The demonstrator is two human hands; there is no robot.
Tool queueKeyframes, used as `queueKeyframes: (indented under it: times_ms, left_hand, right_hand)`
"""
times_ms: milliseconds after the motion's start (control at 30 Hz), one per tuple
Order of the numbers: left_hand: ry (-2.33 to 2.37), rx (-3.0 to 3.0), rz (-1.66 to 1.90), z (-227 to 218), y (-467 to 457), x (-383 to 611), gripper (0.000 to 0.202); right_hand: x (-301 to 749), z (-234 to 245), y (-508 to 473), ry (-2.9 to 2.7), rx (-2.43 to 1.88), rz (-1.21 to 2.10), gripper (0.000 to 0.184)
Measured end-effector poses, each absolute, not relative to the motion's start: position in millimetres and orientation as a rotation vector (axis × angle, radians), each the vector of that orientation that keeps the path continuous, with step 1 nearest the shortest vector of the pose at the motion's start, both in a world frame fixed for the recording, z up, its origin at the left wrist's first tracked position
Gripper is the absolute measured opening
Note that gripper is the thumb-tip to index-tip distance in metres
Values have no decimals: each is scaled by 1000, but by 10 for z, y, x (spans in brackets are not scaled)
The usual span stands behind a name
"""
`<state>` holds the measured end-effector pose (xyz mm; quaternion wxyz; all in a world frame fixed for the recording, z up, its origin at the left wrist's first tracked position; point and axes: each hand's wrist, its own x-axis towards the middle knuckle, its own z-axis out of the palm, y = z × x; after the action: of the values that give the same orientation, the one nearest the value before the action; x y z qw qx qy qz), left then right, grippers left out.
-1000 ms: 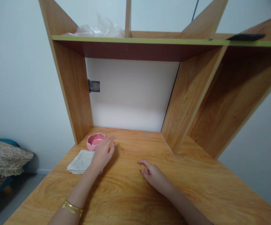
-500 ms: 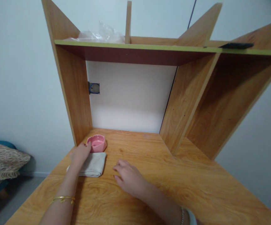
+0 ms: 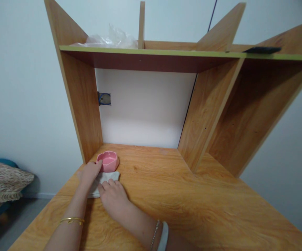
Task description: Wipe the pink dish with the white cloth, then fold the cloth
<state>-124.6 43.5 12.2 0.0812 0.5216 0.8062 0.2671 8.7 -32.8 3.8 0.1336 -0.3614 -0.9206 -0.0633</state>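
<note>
A pink angular ashtray (image 3: 111, 166) stands upright on the desk near the left side panel. My left hand (image 3: 89, 173) grips its left side, thumb over the rim and the other fingers partly hidden. Just in front of the ashtray lies a folded light grey cloth (image 3: 114, 175), flat on the desk. My right hand (image 3: 113, 196) covers much of the cloth, its fingers bent down onto the fabric; the fingertips are hard to see.
The wooden desk (image 3: 182, 209) carries a hutch with a side panel (image 3: 81, 104) at left and an upright divider (image 3: 203, 111) at right. A clear plastic bag (image 3: 111, 39) and a flat black object (image 3: 263, 50) rest on the upper shelf. A wall socket box (image 3: 105, 99) shows behind.
My right hand has moved left from over the bare desk onto the grey cloth. My left hand stays at the ashtray, which has hardly moved.
</note>
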Motion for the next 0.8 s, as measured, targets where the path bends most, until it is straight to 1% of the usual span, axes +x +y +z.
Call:
queueKeyframes:
  times_ms: [100, 233, 367, 467, 567, 667, 800]
  left_hand:
    - [2463, 1568, 678, 179, 378, -1185, 49]
    - [2498, 1580, 616, 231, 328, -1081, 50]
    - [2436, 1640, 597, 223, 329, -886, 49]
    - [2296, 1737, 588, 177, 335, -658, 46]
    - [2167, 1814, 573, 117, 314, -419, 44]
    - [2085, 1867, 562, 60, 262, -249, 42]
    - [2035, 1906, 554, 16, 208, -179, 41]
  right_hand:
    - [115, 81, -339, -2701, -1094, -169, 24]
    - [376, 181, -322, -2716, -1239, -101, 23]
    - [956, 215, -226, -2615, -1488, -47, 26]
    - [1498, 211, -131, -2437, -1759, -51, 28]
    - [1948, 225, -72, -2311, -1907, -69, 28]
    - [2186, 243, -59, -2297, -1898, -1, 23]
    - [2245, 211, -37, -2295, -1678, 198, 20]
